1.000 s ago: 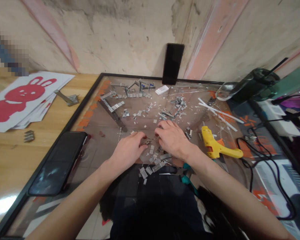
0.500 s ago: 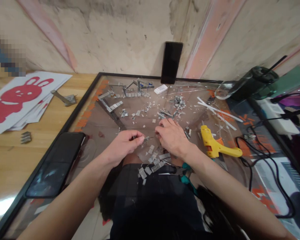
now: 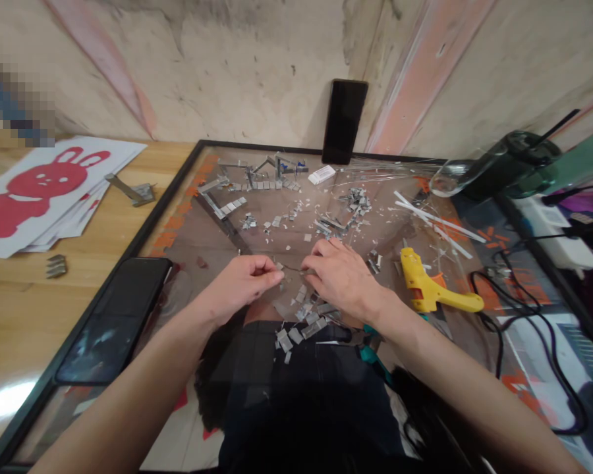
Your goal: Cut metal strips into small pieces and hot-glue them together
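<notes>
Now, left hand (image 3: 244, 283): lifted off the staple pile (image 3: 304, 322) since a second ago, fingertips pinching staple strip (image 3: 290, 268).
Right hand (image 3: 343, 276): fingertips closed on the strip's other end.
Strip: held just above the pile.

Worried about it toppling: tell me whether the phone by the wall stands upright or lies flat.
Upright: the phone stands on its short edge, leaning against the wall; its screen is dark.

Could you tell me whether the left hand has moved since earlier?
Yes: the left hand has drawn back slightly toward the flat-lying black phone, its fingers now pinched above the staple strips.
</notes>
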Tool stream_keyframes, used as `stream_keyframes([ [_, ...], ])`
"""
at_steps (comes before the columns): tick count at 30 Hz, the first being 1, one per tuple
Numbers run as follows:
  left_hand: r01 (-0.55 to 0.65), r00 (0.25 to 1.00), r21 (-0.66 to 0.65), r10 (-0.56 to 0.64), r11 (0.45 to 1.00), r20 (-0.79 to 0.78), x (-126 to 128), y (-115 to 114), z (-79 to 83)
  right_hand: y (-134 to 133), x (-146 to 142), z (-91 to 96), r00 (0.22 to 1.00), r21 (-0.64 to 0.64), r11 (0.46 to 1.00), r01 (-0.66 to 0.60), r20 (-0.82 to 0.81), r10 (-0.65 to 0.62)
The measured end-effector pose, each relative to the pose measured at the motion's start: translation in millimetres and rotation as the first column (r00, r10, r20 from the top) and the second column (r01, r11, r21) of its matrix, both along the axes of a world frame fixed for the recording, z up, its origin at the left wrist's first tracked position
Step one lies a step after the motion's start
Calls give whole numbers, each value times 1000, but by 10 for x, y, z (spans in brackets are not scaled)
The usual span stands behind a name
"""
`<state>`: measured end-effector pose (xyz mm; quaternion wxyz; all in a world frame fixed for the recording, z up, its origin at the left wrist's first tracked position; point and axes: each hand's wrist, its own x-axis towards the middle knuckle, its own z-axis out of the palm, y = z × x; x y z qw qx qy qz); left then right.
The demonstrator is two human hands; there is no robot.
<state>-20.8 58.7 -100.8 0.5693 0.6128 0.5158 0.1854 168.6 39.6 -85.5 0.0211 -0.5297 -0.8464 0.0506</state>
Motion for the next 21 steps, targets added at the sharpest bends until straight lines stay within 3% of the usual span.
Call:
stream_keyframes([
  [3,150,952,235,-76,960,-298,64,-53,-38,1,6,18,1000,-5,1000,8,9,-8],
  [6,316,832,341,-87,885,-548,109,-91,-84,14,41,63,999,-8,999,35,11,-35],
  [8,354,785,367,-60,860,-617,125,-103,-110,32,97,106,998,-11,998,54,15,-54],
  [16,319,816,373,-52,871,-576,125,-97,-81,172,368,154,981,-20,984,176,89,-173],
  [21,207,921,323,-72,924,-383,123,-99,-28,136,237,52,995,-69,996,53,90,-47],
])
